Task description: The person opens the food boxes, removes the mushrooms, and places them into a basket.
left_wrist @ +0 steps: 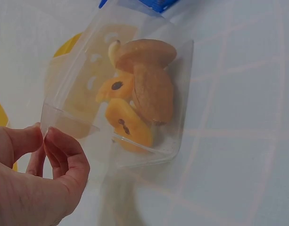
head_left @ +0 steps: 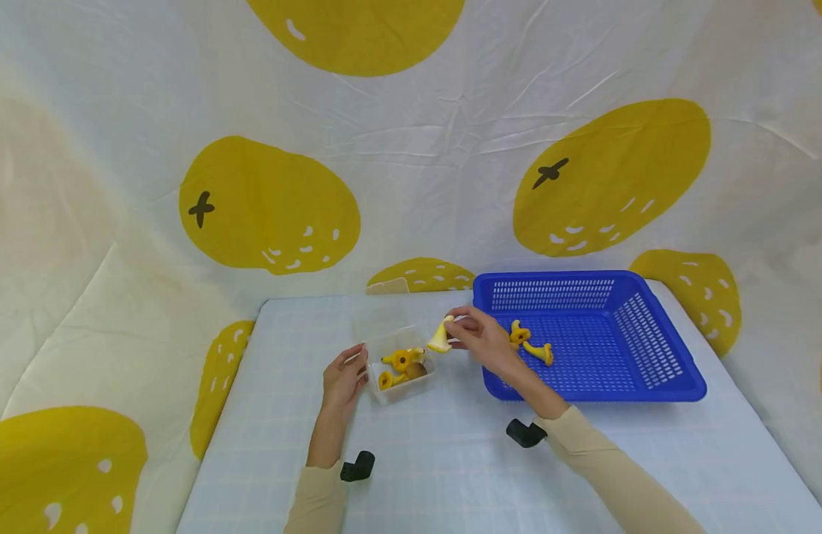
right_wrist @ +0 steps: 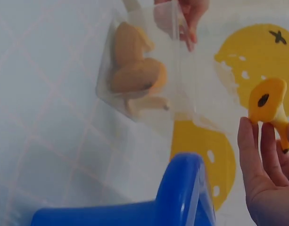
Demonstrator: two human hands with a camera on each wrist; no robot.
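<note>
My left hand (head_left: 342, 380) pinches the left rim of a clear plastic container (head_left: 384, 397) between thumb and fingers. Inside it lie several yellow toy mushrooms (head_left: 400, 360) and a brown toy mushroom (left_wrist: 152, 92) with a thick stem. To the right of the container, my right hand (head_left: 483, 337) holds a yellow trumpet-shaped toy mushroom (head_left: 441, 337) in the air, gripped by its narrow stem end. In the right wrist view, that same mushroom (right_wrist: 267, 101) shows a dark spot on its wide end.
A blue plastic basket (head_left: 587, 395) stands right of the container, with a few yellow toy mushrooms (head_left: 540, 353) at its left side. My right forearm passes over the basket's front left corner. A clear lid (head_left: 379, 315) stands behind the container. A patterned cloth (head_left: 438, 185) hangs behind the table.
</note>
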